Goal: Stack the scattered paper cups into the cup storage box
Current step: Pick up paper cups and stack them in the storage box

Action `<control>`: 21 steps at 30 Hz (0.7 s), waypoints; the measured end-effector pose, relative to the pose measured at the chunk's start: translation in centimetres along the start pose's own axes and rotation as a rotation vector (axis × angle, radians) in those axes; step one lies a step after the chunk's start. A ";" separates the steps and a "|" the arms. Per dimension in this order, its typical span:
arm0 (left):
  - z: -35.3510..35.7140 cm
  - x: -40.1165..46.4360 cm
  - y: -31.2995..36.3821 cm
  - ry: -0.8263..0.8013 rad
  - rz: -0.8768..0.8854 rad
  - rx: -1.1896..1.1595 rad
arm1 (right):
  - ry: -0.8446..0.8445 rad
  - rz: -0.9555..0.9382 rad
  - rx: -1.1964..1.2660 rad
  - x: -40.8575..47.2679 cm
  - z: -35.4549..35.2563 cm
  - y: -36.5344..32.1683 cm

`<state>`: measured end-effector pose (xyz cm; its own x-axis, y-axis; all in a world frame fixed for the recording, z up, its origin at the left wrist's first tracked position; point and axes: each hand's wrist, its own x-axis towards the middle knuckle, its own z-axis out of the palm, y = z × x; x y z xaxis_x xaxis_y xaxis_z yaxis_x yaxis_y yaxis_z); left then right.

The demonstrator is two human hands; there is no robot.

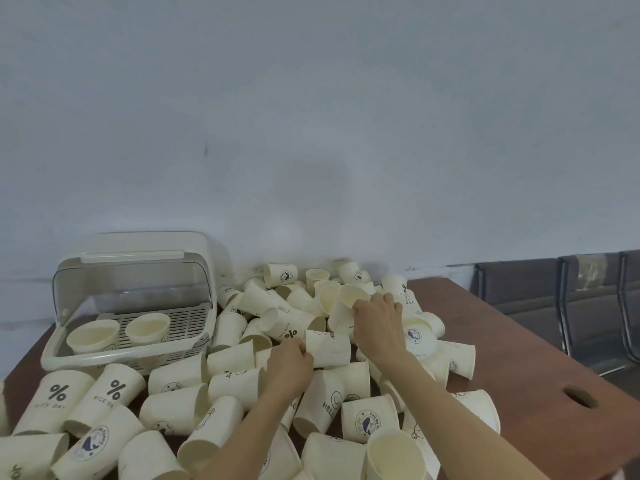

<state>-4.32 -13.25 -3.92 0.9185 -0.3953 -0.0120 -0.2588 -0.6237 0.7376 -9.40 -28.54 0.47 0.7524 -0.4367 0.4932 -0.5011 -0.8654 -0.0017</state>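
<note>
Left hand (pixel 290 363): reaches into the middle of the pile, fingers curled onto the base end of a cup (pixel 327 348) lying on its side; it seems to grip that cup, though the fingertips are hidden.
Right hand (pixel 378 318): farther back in the pile, fingers bent around the side of a tilted cup (pixel 346 306) with its mouth up and leftward, holding it.
Cups (pixel 180 403): dozens of cream paper cups, most tipped over, cover the brown table (pixel 540 358) from its near edge to the wall; some carry a percent sign and "NICE DAY", some "HELLO", some a round blue badge.
Box (pixel 135 299): white plastic, at the table's back left, just left of the pile, its clear lid raised; a slatted tray lies inside.
In box: two cups (pixel 93 336) (pixel 148 328) stand upright side by side on the tray near the front; whether each is a single cup or a stack, I cannot tell.
Table hole (pixel 579 397): a dark oval slot in the bare right part of the top.
Wall (pixel 311 116): plain pale grey-blue behind the table.
Chairs (pixel 561 299): a row of dark seats at the right, beyond the table.
</note>
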 end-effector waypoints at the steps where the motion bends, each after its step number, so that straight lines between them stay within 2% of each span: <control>1: -0.1 -0.2 0.1 0.012 0.003 -0.026 | 0.004 -0.011 -0.002 0.0 -0.1 -0.1; 10: -3.5 -1.5 1.1 0.202 0.183 -0.007 | 0.022 -0.073 -0.008 0.0 -1.7 -1.7; 21: -8.7 -3.4 -2.6 0.416 0.183 -0.050 | 0.052 -0.203 0.102 -0.6 -2.9 -7.7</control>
<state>-4.18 -4.38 0.07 0.9037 -0.1848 0.3863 -0.4225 -0.5317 0.7340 -7.25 -20.85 2.74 0.8091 -0.2403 0.5362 -0.2940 -0.9557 0.0154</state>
